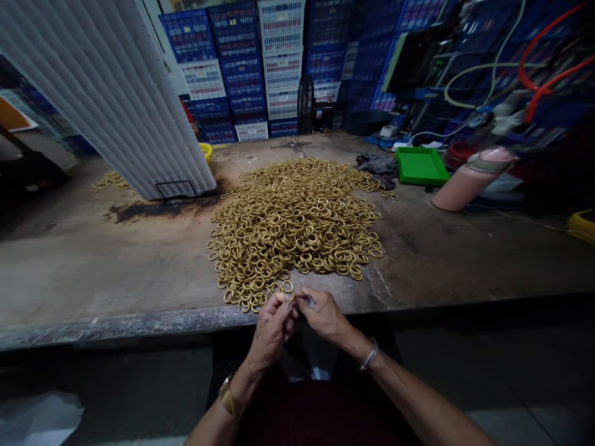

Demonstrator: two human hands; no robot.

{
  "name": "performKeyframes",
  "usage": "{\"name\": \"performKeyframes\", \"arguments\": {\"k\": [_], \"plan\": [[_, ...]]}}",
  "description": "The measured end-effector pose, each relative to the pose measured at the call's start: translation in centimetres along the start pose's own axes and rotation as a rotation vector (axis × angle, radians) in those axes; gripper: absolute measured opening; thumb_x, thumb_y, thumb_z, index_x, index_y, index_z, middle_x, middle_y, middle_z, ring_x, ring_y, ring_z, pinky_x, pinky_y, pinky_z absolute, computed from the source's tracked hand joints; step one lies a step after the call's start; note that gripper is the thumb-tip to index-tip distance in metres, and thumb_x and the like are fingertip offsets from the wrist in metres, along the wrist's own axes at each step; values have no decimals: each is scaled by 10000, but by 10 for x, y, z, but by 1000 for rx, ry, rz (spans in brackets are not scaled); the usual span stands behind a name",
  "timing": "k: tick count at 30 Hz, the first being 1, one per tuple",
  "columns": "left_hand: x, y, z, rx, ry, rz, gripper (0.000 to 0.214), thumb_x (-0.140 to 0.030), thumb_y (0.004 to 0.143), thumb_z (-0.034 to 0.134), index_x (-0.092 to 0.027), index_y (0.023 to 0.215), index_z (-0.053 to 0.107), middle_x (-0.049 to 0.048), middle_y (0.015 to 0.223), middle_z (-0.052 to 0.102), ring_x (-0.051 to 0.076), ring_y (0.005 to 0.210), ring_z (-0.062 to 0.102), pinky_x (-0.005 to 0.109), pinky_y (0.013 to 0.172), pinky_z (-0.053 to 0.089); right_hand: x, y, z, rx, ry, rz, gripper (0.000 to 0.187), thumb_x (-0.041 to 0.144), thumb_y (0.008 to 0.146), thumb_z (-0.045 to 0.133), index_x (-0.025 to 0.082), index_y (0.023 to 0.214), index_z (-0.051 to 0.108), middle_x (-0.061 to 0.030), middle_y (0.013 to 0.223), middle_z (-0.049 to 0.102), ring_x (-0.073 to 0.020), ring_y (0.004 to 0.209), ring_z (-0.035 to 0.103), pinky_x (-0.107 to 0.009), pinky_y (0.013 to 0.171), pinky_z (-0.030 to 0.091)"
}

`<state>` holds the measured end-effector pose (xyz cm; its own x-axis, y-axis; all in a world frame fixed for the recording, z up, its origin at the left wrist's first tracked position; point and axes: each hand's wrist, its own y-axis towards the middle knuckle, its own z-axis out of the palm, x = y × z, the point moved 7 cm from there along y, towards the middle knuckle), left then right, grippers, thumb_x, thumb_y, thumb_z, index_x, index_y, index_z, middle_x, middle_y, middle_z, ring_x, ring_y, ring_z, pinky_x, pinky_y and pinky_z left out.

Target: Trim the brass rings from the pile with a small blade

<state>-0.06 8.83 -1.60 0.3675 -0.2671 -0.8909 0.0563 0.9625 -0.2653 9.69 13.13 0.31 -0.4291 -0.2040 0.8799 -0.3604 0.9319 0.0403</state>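
Observation:
A big heap of brass rings [295, 220] lies on the worn workbench [93, 266] in front of me. My left hand [272, 331] and my right hand [325, 316] meet at the bench's near edge, just below the heap. Both are closed in a pinch. The left fingers hold a small brass ring at their tips. The right fingers pinch something small and dark that I cannot make out. A band sits on my left wrist and a metal bangle on my right.
A white ribbed panel [116, 93] stands at the back left, with a smaller pile of rings [110, 181] beside it. A green tray [421, 166], a pink cylinder [469, 179], hoses and machinery fill the right. Blue and white crates [260, 68] are stacked behind.

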Motion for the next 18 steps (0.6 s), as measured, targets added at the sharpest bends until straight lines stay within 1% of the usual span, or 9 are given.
{"name": "performKeyframes", "arguments": {"k": [2,4,7,12,18], "plan": [[-1,1,0,11,11,19,259,-429,767,515,-180,740,448,-67,577,435,24,387,276,152,362,185,7,-4,5,83,-111,-107,124,167,724,429,176,660,536,4,585,551,-104,536,470,-201,530,325],[-3,1,0,18,39,38,251,-425,778,502,-182,742,449,-70,564,423,27,386,266,158,367,186,9,-7,9,129,-197,-153,135,106,684,423,176,684,539,-1,607,570,-106,542,480,-200,532,314],[-5,0,-1,21,92,69,250,-420,787,491,-181,731,446,-72,545,398,34,394,255,168,381,191,9,-8,10,149,-277,-167,172,75,658,414,176,704,544,-7,627,582,-112,559,487,-201,535,299],[-8,1,-7,-10,191,120,251,-404,780,502,-173,700,444,-71,530,355,44,433,269,173,419,219,12,-6,10,161,-333,-171,184,72,647,412,177,704,551,-5,623,583,-114,556,481,-207,535,278],[-8,3,-10,-56,223,113,265,-419,774,498,-175,692,436,-74,518,333,50,431,259,182,425,221,13,-7,11,154,-385,-160,180,76,642,417,176,720,546,-11,630,589,-119,563,488,-214,535,267]]}}
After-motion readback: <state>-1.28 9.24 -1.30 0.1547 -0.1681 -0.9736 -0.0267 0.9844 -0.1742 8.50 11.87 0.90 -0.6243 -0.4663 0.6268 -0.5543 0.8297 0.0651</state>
